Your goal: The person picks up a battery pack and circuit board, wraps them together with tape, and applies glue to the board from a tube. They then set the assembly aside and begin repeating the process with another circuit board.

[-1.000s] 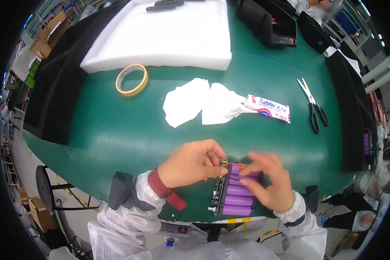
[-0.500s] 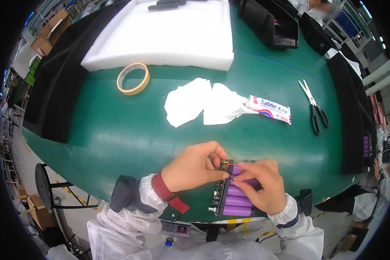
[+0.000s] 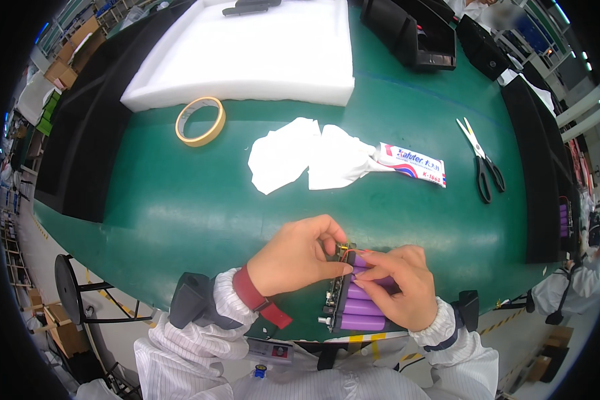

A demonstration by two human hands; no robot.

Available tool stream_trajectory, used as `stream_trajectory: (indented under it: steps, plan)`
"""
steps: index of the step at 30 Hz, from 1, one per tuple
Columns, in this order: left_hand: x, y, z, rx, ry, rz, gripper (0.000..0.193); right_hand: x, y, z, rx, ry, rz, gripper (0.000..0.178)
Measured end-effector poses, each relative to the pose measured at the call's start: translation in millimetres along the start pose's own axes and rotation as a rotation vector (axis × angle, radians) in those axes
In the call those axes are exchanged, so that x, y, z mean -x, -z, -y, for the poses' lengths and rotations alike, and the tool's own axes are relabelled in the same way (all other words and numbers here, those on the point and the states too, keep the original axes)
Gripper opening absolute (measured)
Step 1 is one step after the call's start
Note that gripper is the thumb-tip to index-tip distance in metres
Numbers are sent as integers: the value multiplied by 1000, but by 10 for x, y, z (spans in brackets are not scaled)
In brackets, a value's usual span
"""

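A battery pack [image 3: 361,323] of several purple cylindrical cells lies at the table's near edge, a circuit board [image 3: 335,293] along its left side. At the pack's far left corner, my left hand [image 3: 288,259] is closed, thumb and fingers gripping the board end. My right hand [image 3: 407,287] reaches over the cells from the right. Its thumb and forefinger are pinched together beside the board; whatever lies between them is too small to make out. A thin red wire [image 3: 354,251] curves along the pack's far end, close to both hands' fingertips.
Beyond my hands lie white cloths [image 3: 284,157], a glue tube [image 3: 412,164], a tape roll [image 3: 201,122] and scissors [image 3: 480,160]. A white foam tray [image 3: 247,60] stands at the back. Black bins [image 3: 80,140] line the left; a black panel [image 3: 537,180] borders the right.
The view has shifted slightly, so the table items appear a little to the left. Both hands keep nearly the same place at the pack, and the right fingertips have moved slightly.
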State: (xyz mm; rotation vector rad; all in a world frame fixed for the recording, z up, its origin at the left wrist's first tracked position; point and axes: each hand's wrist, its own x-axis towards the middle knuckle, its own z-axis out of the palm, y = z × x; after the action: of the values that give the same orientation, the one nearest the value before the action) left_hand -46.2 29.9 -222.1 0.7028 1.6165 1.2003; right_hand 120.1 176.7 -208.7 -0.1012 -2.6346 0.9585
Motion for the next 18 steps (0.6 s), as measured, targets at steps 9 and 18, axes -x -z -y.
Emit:
stream_trajectory:
  steps: [9, 18]
  plan:
    - [-32, 14, -12, -74, -26, 30, 40, -6, 35, -80, -192, -172, 1, 45]
    - [-38, 20, -45, -68, -9, 45, 41, -117, 10, -125, -458, -440, 106, 62]
